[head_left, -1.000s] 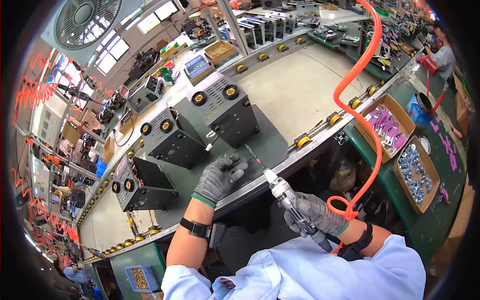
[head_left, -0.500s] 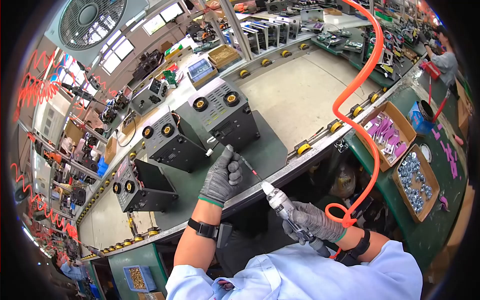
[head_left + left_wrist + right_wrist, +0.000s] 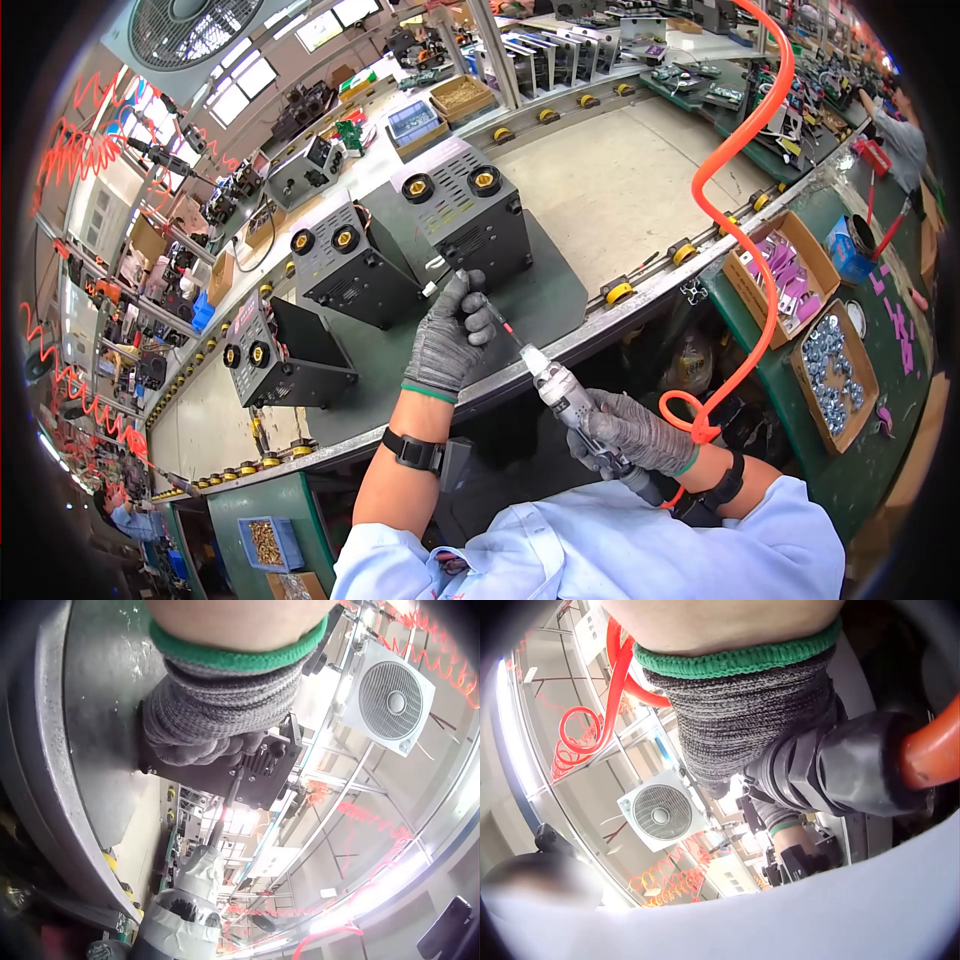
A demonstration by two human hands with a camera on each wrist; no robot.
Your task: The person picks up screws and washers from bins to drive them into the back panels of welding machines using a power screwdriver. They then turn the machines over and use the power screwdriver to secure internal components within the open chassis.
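Observation:
My gloved right hand (image 3: 635, 435) grips an air screwdriver (image 3: 562, 395), its light front end wrapped in tape. The long bit points up and left toward my gloved left hand (image 3: 450, 335). The left fingers are curled with the thumb side up, and the bit's tip reaches right to them; I cannot tell what they pinch. Just beyond stands a black metal housing (image 3: 475, 225) with two brass-centred round sockets and a white connector (image 3: 431, 288) at its lower corner. In the left wrist view, the bit (image 3: 229, 802) meets the curled fingers in front of the vented housing.
Two similar housings (image 3: 355, 265) (image 3: 285, 355) stand to the left on the dark green board (image 3: 555, 290). An orange hose (image 3: 715, 160) hangs down on the right. Cartons of purple parts (image 3: 790, 275) and metal hardware (image 3: 835, 365) sit on the right bench. Rollers (image 3: 618, 291) line the conveyor edge.
The left hand went from loosely spread to curled, and rose toward the nearest housing's lower corner. The screwdriver's bit came up to its fingers. The head view shifted slightly.

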